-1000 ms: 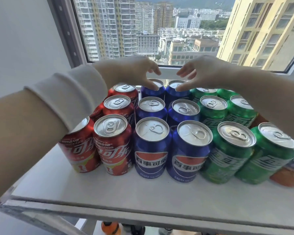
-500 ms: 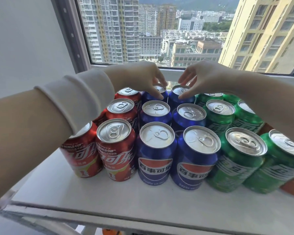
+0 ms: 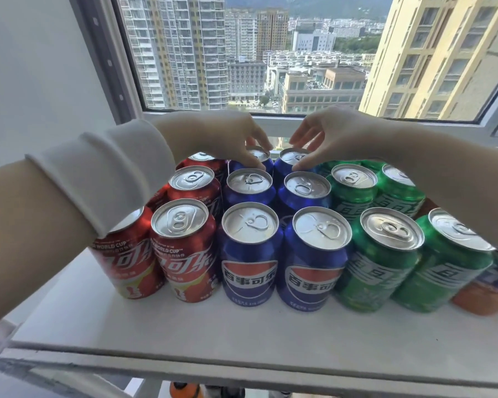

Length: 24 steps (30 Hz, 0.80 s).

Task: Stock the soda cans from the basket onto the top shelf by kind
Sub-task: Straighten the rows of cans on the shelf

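The left hand [image 3: 227, 139] reached over the rows to the left rear Pepsi can [image 3: 258, 155], its fingers [image 3: 260, 143] curled over the far rim and the thumb on the near rim, clamped on the can's top. The right hand [image 3: 331, 136] gripped the right rear Pepsi can [image 3: 292, 157] the same way, fingers arched behind the lid and thumb at the front edge. Both cans stood upright at the back of the white top shelf [image 3: 184, 334], side by side, just behind four more blue Pepsi cans [image 3: 249, 254] in two columns. Red Coca-Cola cans [image 3: 184, 248] stood touching on the left of the blue block and green Sprite cans [image 3: 385, 254] on its right, with an orange can [image 3: 483, 297] at the far right edge, partly cut off. A white sleeve [image 3: 107, 173] was pushed up the left forearm. Behind the shelf, a window [image 3: 256, 53] showed tower blocks.
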{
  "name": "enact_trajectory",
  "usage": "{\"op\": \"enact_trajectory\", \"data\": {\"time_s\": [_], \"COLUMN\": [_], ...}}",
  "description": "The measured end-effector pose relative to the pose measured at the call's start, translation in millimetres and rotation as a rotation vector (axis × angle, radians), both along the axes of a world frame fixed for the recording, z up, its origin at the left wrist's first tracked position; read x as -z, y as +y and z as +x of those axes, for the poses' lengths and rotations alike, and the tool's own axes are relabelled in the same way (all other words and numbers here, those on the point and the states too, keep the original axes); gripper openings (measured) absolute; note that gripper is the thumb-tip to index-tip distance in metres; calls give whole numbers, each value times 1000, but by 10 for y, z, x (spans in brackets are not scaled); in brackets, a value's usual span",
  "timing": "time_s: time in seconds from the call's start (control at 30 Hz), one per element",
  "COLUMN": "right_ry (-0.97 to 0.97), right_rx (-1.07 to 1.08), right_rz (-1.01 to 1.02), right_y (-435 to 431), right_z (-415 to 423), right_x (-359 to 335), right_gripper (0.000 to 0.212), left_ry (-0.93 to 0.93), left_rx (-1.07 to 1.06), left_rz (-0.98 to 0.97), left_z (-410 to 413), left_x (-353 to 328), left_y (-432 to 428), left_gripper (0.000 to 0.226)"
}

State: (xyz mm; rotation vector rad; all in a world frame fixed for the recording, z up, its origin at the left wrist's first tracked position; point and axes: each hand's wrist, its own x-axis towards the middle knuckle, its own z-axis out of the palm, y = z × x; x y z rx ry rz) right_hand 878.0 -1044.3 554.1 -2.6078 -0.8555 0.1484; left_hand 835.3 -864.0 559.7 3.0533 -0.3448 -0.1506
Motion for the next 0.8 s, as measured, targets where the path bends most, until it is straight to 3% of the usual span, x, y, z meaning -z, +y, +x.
{"op": "enact_trajectory", "data": {"time_s": [0.13,0.27,0.43,0.63,0.8], "right_ry": [109,59,14,-125,-108], "right_rx": [-9,60,140,152,139], "right_rz": [76,78,-160,-91,-41], "right_y": [-184,-688,-1178,-1241,-1253], "right_z": [-60,-163,-302,-282,-266], "right_x": [-112,-274,-119,20,15], "right_gripper": [47,39,53,61,56], "left_ry": [8,-56,-69,-97,-88], "left_rx": [1,135,156,151,148], "left_rz": [-68,-242,-181,-148,-189], "left_z": [-78,-172,-106,-81,-138], "left_x": [-142,-199,34,138,116], "left_y": [-144,-590,-1071,-1201,-1211], "left_gripper": [48,48,52,46,42]}}
